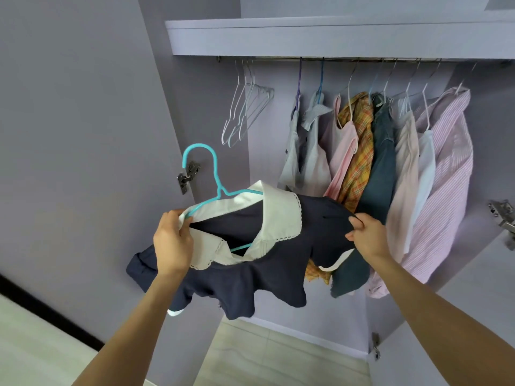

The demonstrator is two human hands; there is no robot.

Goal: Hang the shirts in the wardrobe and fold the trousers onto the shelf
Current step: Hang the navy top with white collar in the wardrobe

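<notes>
Head view shows us mid-task: our left hand [172, 240] grips the navy white-collared shirt [250, 263] and its turquoise wire hanger [206, 174], our right hand [367, 240] pinches its shoulder, below the metal wardrobe rail [334, 59] already carrying several shirts [390, 168]; trousers unseen.

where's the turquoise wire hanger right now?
Head view, left of centre: the turquoise wire hanger sits inside the navy shirt with the white collar, gripped by the left hand, its hook below the empty white hangers, not on the rail.
</notes>
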